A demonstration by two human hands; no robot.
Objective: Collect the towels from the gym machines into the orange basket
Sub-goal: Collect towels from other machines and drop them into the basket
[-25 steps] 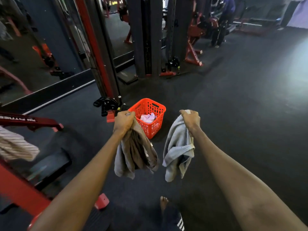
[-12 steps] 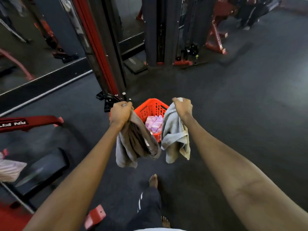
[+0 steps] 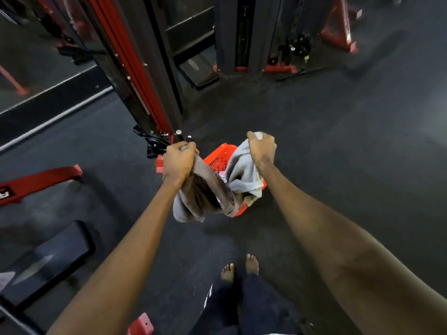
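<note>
The orange basket (image 3: 219, 157) stands on the dark floor right in front of me, mostly covered by what I hold. My left hand (image 3: 179, 160) grips a brown-grey towel (image 3: 200, 197) that hangs over the basket's near left side. A light grey towel (image 3: 243, 176) dangles from my right hand (image 3: 262, 147) above the basket's right half. A bit of pink cloth (image 3: 222, 174) shows inside the basket between the two towels.
A red and black machine upright (image 3: 135, 68) rises just left of the basket, with its black foot (image 3: 154, 145) beside it. A black bench pad (image 3: 46, 259) and a red frame bar (image 3: 36, 182) lie at the left. My bare feet (image 3: 239, 268) stand close behind the basket.
I have walked up to the basket. Both hands with their towels now hang over it, where before they were short of it.
</note>
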